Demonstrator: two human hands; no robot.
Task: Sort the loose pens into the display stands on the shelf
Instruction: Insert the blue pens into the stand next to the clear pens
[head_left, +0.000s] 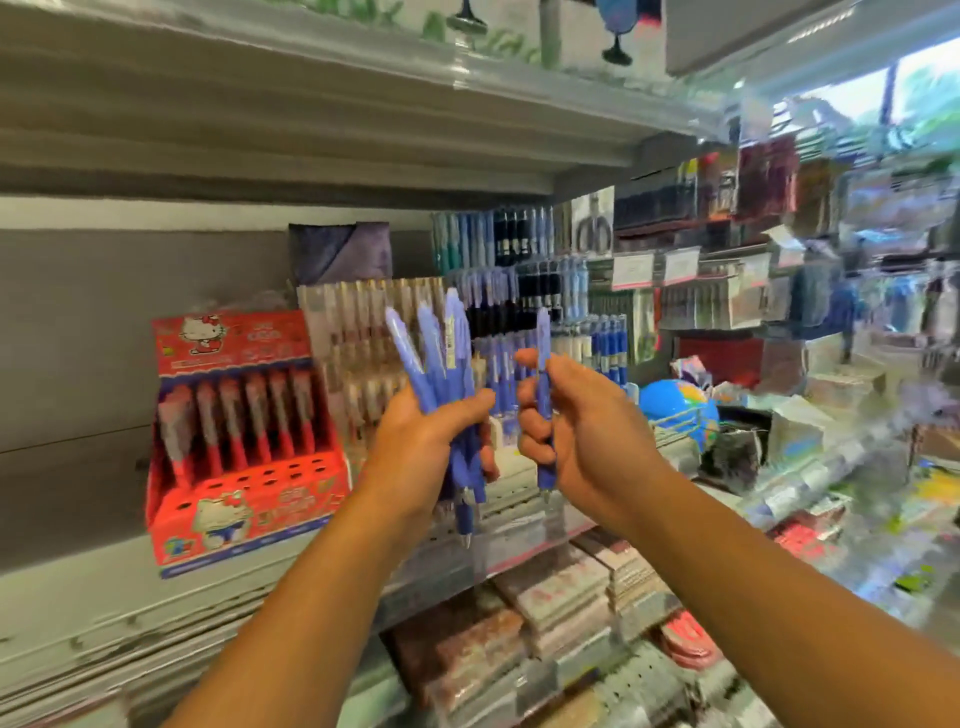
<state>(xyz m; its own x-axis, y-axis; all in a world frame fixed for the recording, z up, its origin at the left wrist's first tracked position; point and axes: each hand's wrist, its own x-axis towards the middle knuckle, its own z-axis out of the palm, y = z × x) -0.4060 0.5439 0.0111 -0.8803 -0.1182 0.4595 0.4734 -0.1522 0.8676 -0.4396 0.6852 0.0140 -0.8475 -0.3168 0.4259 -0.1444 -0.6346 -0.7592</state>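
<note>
While left hand (426, 441) grips a pen bundle (457, 353), right hand (571, 431) clasps one pen (543, 332), narrow gap between

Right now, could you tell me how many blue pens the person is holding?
4 visible. Three fan out of the bunch in the left hand: left pen, middle pen, right pen. The single pen stands upright in the right hand. The bunch may hide more.

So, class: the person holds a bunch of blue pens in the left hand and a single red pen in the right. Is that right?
Not quite. The head view shows the single pen in the right hand is blue, not red. The left hand does hold a bunch of blue pens.
</note>
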